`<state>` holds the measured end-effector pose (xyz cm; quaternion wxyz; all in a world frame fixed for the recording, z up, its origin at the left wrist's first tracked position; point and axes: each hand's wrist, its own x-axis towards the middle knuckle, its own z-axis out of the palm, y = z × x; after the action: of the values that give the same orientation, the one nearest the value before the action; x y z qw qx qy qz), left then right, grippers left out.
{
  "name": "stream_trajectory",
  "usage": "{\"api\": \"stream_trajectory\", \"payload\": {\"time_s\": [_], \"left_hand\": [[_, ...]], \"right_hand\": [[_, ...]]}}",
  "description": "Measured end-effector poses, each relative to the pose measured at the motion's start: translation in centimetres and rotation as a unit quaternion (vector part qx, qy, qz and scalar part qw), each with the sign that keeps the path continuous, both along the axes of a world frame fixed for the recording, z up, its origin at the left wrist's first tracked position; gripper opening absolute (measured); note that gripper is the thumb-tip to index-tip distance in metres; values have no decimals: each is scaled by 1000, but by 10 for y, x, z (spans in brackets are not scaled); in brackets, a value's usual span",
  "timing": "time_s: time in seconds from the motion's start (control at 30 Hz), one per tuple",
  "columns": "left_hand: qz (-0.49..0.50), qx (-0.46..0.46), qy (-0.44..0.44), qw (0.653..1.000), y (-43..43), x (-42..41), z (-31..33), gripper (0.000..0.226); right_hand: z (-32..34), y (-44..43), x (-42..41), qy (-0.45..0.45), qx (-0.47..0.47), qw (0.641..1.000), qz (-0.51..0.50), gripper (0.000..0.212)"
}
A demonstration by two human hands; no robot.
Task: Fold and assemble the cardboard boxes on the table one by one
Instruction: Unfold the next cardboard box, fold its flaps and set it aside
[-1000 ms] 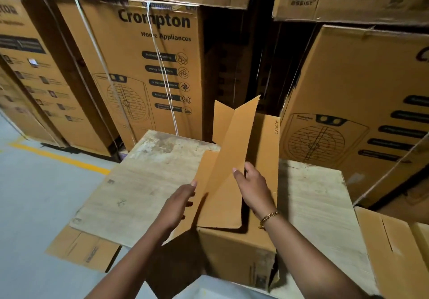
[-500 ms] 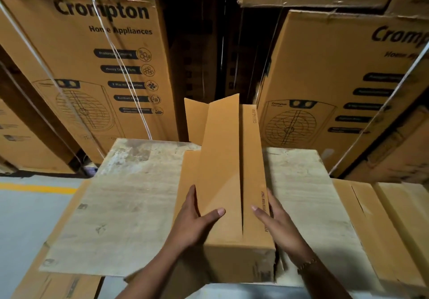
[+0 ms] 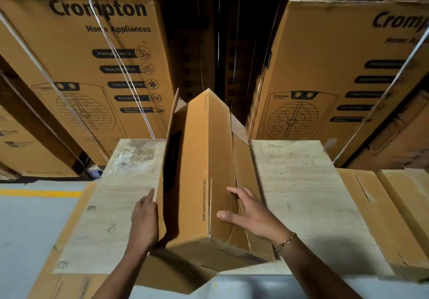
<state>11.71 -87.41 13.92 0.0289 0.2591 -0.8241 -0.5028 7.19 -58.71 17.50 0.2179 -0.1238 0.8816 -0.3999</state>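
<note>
A long brown cardboard box, printed "FOR TRANSPORTATION ONLY", lies lengthwise on the pale wooden table. It is rolled to the right, its left side lifted off the table. A loose flap hangs along its right side. My left hand grips the box's left wall near the near end, thumb up along the edge. My right hand holds the right side, thumb on the top panel and fingers curled over the edge by the flap.
Tall stacked printed appliance cartons wall off the far side of the table. Plain brown boxes lie at the right edge. Flat cardboard sticks out under the table's left side. Grey floor with a yellow line lies left.
The upright top flaps have been folded down. The box has rolled to the right, its left side rising. My left hand slid to the left wall and my right hand to the right edge.
</note>
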Motion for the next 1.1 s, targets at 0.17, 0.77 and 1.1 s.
{"api": "stream_trajectory", "payload": {"time_s": [0.17,0.77,1.1], "left_hand": [[-110,-178,-8,978,28,-15,63,105],[-148,-372,-136,906,102,-12,71,74],[-228,-564,-70,790,134,-15,77,77]], "right_hand": [[0,-12,-5,22,29,999,8,95],[-16,-11,-10,65,243,966,-53,73],[-23,46,-22,73,135,984,-90,49]]}}
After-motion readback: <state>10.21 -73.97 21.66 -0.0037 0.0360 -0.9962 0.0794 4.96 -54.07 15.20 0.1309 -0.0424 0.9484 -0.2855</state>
